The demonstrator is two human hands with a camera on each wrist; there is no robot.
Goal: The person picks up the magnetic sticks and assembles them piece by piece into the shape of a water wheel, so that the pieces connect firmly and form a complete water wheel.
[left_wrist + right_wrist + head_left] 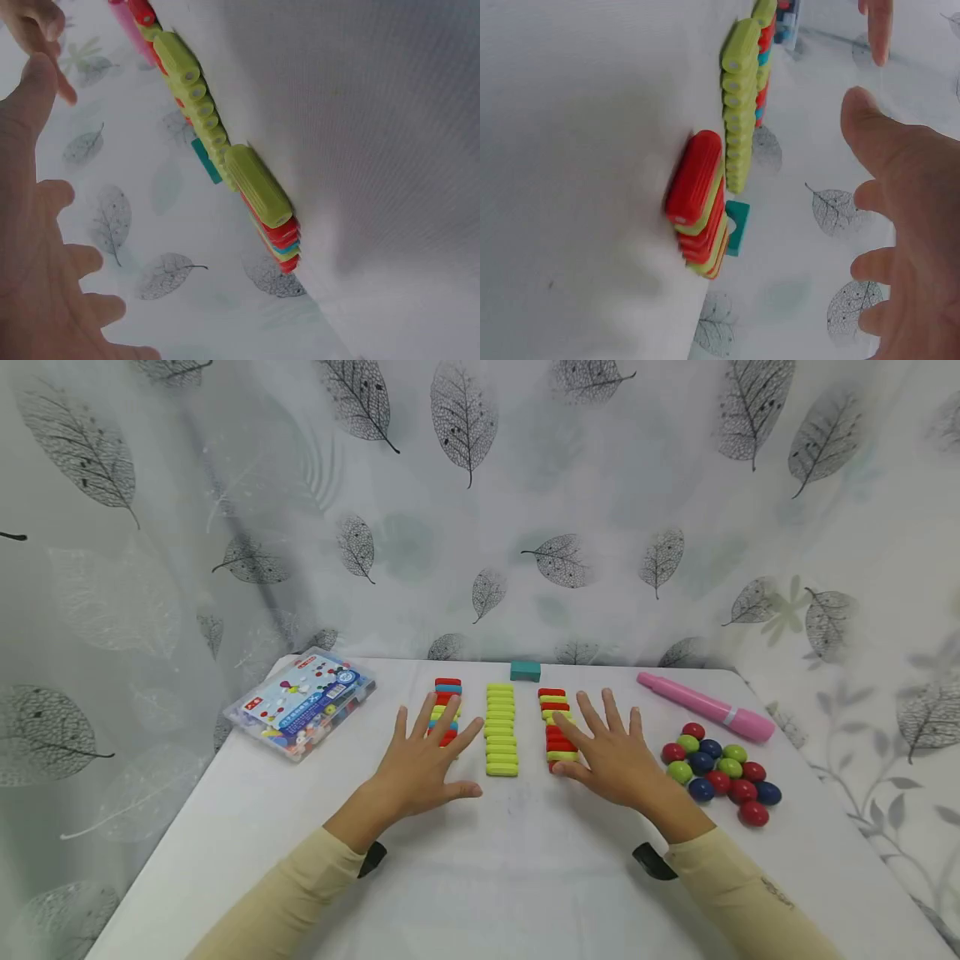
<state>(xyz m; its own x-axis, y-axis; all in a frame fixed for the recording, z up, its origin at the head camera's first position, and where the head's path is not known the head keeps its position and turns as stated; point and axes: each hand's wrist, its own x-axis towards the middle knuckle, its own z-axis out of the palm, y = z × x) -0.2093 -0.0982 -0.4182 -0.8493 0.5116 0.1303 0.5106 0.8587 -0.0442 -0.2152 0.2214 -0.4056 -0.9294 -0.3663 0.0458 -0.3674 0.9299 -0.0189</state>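
My left hand (422,770) hovers with spread fingers over the near end of a row of red, blue and yellow-green ridged sticks (447,682). A middle row of yellow-green sticks (501,727) lies between the two hands. My right hand (617,760), fingers also spread, is above a row of red and yellow-green sticks (561,745) and partly hides it. Both wrist views show the hands apart from the sticks: a red stick (695,178) is nearest in the right one, a yellow-green stick (257,185) in the left one. Neither hand holds anything.
A small teal block (525,672) stands at the table's back edge. A clear box with a printed lid (303,697) is at the back left. On the right lie a pink marker-shaped tube (705,706) and several red, green and blue egg-shaped pieces (717,782). A leaf-patterned curtain (465,527) hangs behind.
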